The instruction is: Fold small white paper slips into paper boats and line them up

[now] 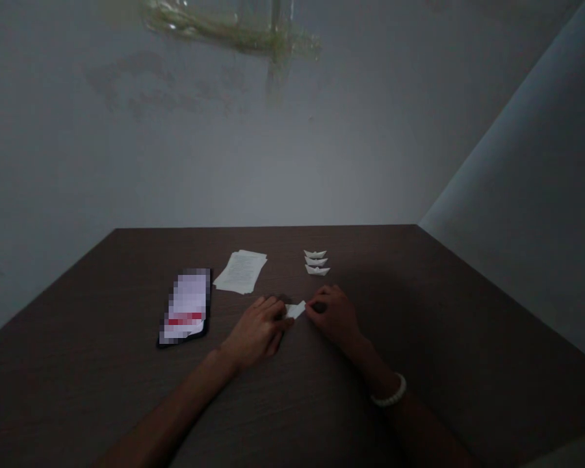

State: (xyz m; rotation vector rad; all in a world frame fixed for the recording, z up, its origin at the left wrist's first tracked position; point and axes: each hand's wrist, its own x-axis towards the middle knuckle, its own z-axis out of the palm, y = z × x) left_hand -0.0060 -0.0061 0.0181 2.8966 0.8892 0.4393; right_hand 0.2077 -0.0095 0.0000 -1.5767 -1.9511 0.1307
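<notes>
A small folded piece of white paper is between my two hands, just above or on the brown table. My left hand grips its left end, fingers closed and partly covering it. At its right corner, the thumb and forefinger of my right hand pinch the paper. Beyond my right hand, three small white paper boats stand in a column, one behind another. How the paper is folded under my left fingers is hidden.
A stack of printed paper sheets lies beyond my left hand. Left of it rests a phone with a lit, blurred screen. The brown table reaches a stained grey wall.
</notes>
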